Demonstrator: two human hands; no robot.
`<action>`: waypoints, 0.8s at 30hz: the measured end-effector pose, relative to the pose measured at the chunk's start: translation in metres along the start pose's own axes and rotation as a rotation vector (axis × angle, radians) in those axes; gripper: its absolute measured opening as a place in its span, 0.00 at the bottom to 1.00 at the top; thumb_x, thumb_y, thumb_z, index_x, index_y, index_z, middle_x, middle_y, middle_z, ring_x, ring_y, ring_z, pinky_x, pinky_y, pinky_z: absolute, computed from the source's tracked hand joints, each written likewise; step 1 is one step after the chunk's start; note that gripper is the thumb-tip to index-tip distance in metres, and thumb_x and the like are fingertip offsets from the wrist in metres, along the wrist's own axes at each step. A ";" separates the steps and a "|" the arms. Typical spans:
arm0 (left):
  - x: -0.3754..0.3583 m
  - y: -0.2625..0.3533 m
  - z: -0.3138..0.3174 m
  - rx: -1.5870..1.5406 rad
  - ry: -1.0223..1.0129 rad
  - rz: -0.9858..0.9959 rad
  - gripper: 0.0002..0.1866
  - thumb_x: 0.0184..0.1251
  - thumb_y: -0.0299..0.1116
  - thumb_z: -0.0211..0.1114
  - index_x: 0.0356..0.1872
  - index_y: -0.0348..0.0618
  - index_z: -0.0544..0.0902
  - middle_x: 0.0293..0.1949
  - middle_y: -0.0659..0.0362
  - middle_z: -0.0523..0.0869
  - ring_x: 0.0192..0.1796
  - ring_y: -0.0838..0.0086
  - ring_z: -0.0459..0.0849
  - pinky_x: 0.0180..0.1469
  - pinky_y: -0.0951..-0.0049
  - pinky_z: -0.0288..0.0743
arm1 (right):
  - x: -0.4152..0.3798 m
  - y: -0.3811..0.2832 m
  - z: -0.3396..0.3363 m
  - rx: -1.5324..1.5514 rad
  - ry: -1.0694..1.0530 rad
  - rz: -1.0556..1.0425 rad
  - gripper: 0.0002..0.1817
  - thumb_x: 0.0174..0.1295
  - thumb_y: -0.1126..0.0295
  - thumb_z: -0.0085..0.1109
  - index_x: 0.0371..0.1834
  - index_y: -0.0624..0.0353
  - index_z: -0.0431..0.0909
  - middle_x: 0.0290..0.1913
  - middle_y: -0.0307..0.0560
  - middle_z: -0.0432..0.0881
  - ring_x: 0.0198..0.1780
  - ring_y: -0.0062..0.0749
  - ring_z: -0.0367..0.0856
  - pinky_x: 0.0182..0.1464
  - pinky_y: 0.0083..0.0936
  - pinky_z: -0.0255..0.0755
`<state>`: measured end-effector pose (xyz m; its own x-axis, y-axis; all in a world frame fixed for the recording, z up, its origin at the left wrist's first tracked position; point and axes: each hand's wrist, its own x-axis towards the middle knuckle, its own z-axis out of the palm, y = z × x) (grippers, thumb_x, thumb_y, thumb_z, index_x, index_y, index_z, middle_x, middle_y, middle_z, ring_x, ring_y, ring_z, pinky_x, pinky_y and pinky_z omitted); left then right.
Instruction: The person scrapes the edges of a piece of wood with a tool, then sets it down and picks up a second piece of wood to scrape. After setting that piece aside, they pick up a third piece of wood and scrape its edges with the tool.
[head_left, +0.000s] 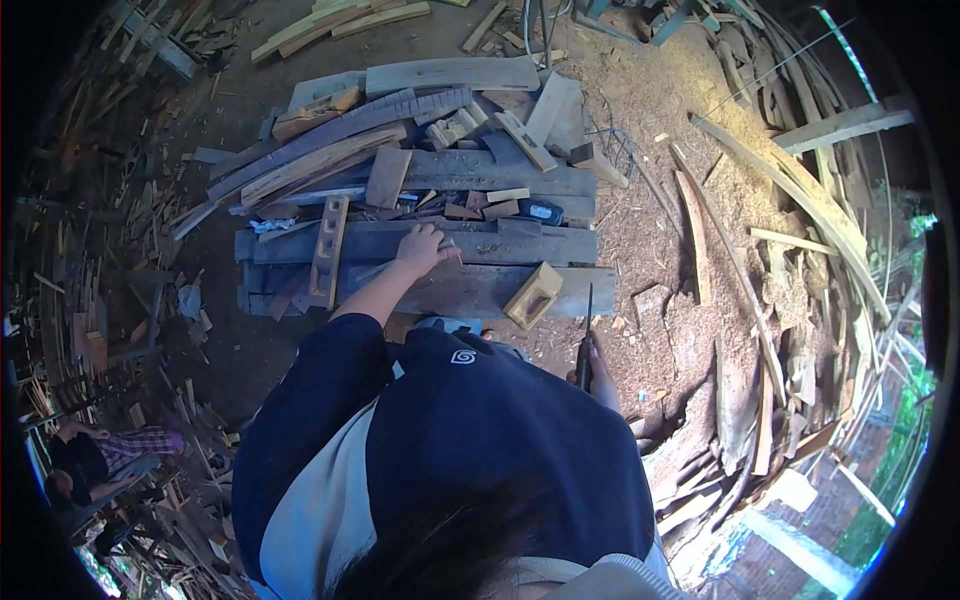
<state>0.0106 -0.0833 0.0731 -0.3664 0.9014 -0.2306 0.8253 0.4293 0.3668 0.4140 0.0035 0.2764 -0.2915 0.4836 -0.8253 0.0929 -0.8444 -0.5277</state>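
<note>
My left hand [422, 249] rests over the dark plank bench [400, 290] with its fingers curled; I cannot tell what small thing is at its fingertips. Low on the right, beside my body, my right hand [602, 378] is wrapped round a black-handled tool with a thin pointed blade [586, 345], tip upward. A wooden block with a slot cut in it [534, 296] lies at the near right of the bench. To the left of my left hand is a wooden piece with several square recesses [327, 252]. Wood offcuts [470, 206] lie just beyond the hand.
Long curved boards [320, 150] and a wide plank [450, 74] are stacked along the bench's far side. A dark blue object [541, 211] lies among the offcuts. Sawdust [660, 250] and long timber strips [735, 250] cover the ground at right. Another person [110, 455] is at far left.
</note>
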 end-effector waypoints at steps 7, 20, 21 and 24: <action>0.049 -0.007 -0.006 -0.430 0.333 -0.289 0.37 0.77 0.66 0.52 0.57 0.35 0.79 0.58 0.38 0.84 0.60 0.43 0.84 0.59 0.48 0.78 | 0.027 -0.008 -0.003 -0.050 0.009 -0.010 0.26 0.84 0.59 0.40 0.83 0.30 0.60 0.26 0.47 0.75 0.20 0.27 0.72 0.22 0.22 0.71; 0.130 0.016 0.021 -0.609 0.315 -0.855 0.39 0.76 0.68 0.52 0.56 0.32 0.72 0.54 0.32 0.85 0.58 0.37 0.84 0.61 0.43 0.76 | 0.061 0.010 -0.015 -0.492 -0.035 -0.230 0.26 0.83 0.59 0.41 0.82 0.34 0.62 0.25 0.45 0.77 0.21 0.25 0.75 0.25 0.23 0.74; 0.132 0.020 0.015 -0.664 0.453 -0.890 0.36 0.75 0.64 0.58 0.54 0.32 0.72 0.52 0.33 0.84 0.57 0.38 0.83 0.61 0.44 0.75 | 0.062 0.010 -0.015 -0.490 -0.032 -0.220 0.26 0.83 0.59 0.41 0.82 0.34 0.62 0.25 0.45 0.77 0.21 0.25 0.75 0.25 0.23 0.74; 0.147 0.006 0.026 -0.709 0.750 -0.849 0.32 0.69 0.57 0.70 0.53 0.35 0.71 0.50 0.37 0.82 0.55 0.40 0.81 0.60 0.45 0.73 | 0.049 -0.014 0.008 -0.408 0.010 -0.081 0.26 0.83 0.60 0.41 0.83 0.34 0.61 0.26 0.45 0.76 0.22 0.26 0.75 0.25 0.23 0.74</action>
<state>-0.0269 0.0506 0.0177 -0.9862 0.0573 -0.1553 -0.0906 0.5985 0.7960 0.3905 0.0367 0.2451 -0.3047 0.5485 -0.7787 0.4399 -0.6440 -0.6258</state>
